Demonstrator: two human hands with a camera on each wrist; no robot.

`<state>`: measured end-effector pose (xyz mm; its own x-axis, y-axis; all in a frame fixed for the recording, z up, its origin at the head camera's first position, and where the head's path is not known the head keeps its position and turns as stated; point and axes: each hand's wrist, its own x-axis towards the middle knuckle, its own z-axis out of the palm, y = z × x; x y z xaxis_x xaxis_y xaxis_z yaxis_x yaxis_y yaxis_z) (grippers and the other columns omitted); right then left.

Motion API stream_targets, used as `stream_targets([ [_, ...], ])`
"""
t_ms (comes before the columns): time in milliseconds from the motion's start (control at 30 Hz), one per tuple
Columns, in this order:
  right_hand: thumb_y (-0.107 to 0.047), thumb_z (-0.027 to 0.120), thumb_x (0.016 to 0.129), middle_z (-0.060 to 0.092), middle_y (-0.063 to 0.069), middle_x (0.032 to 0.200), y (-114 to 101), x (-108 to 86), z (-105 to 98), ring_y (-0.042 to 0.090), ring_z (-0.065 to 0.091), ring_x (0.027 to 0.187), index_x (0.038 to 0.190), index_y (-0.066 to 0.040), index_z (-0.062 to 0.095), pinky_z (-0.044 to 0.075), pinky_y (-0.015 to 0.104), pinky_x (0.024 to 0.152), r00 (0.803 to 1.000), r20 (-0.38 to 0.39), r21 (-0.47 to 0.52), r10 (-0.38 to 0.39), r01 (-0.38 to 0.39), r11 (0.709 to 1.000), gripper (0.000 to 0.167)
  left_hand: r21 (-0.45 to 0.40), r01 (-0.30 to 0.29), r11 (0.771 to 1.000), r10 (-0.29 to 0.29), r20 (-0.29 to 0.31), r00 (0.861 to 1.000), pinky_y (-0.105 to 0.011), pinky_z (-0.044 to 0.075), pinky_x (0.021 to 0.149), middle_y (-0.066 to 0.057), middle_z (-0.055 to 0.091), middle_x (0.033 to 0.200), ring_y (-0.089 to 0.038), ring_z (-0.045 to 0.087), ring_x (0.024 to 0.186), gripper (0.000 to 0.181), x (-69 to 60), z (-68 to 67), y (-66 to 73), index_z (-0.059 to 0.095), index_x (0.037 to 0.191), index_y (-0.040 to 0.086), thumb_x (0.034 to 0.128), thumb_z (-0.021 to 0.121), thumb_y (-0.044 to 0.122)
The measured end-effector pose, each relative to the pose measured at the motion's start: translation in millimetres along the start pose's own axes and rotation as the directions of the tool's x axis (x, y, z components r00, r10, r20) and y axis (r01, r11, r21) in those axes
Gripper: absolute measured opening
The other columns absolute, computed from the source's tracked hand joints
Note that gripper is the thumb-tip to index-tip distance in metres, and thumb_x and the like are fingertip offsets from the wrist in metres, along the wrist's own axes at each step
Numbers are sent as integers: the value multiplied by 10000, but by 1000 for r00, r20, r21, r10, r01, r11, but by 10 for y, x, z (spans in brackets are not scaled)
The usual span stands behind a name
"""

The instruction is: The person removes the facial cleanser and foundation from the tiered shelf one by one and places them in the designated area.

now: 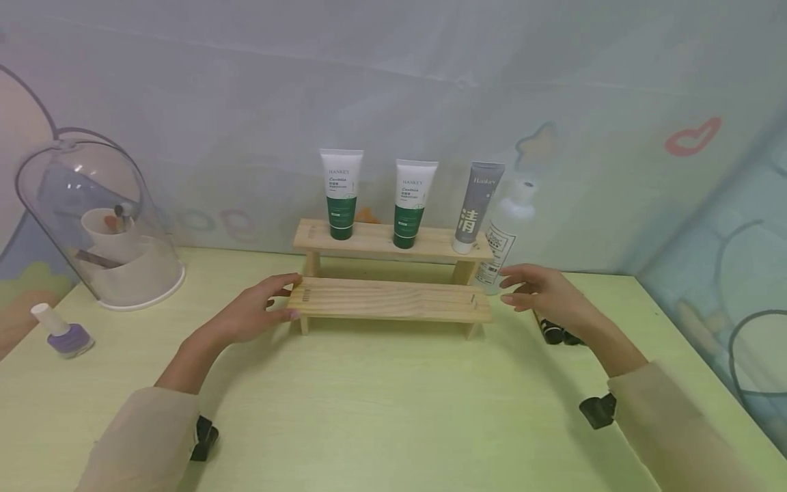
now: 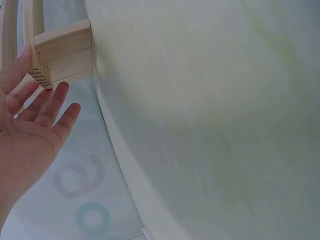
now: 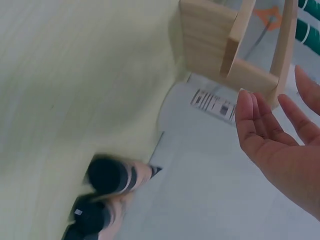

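A two-tier wooden rack (image 1: 393,299) stands near the back of the table. Two white-and-green tubes (image 1: 341,195) and a grey tube (image 1: 478,205) stand on its upper shelf; the lower shelf bears nothing. My left hand (image 1: 252,311) touches the left end of the lower shelf, thumb in front and fingers behind; in the left wrist view, this hand (image 2: 30,125) has its fingers spread at the wood (image 2: 67,50). Off the rack's right end, my right hand (image 1: 550,297) holds nothing, its fingers loosely bent. In the right wrist view the right hand (image 3: 285,145) is beside the rack (image 3: 207,42).
Behind the rack's right end stands a clear-white bottle (image 1: 501,236). Dark-capped bottles (image 1: 553,333) lie beyond my right hand. At the left are a clear dome (image 1: 92,205) over white cups and a purple nail polish bottle (image 1: 69,339). A patterned curtain (image 1: 393,82) hangs behind.
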<state>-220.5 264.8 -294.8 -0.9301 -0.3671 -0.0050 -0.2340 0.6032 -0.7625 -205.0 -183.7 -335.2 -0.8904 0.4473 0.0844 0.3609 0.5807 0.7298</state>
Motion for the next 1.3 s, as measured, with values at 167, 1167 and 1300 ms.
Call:
stream_targets([
  [167, -84, 626, 865, 538, 224, 1161, -179, 97, 140, 289, 570, 988, 1273, 12, 485, 520, 344, 793, 998, 36, 49, -48, 47, 998, 442, -2, 2, 1000, -2, 1, 1000, -571, 298, 996, -263, 292, 1399, -428, 352, 1226, 607, -4, -1, 5, 268, 1386, -75, 907, 579, 130],
  [1167, -84, 647, 853, 608, 104, 1086, -1173, 761, 773, 195, 566, 972, 1244, -20, 530, 493, 312, 833, 970, 68, 124, -232, 222, 967, 414, 2, 5, 1000, -5, -8, 1000, -578, 307, 986, -276, 295, 1388, -438, 357, 1216, 604, 11, 7, 12, 277, 1376, -89, 897, 588, 109],
  [1300, -77, 647, 853, 591, 164, 1114, -1267, 861, 846, 215, 583, 954, 1253, -2, 514, 503, 298, 823, 975, 51, 174, -216, 205, 963, 428, -3, 18, 1000, -19, -6, 1000, -575, 302, 992, -264, 295, 1392, -431, 351, 1224, 609, 3, 5, 25, 271, 1384, -73, 900, 587, 121],
])
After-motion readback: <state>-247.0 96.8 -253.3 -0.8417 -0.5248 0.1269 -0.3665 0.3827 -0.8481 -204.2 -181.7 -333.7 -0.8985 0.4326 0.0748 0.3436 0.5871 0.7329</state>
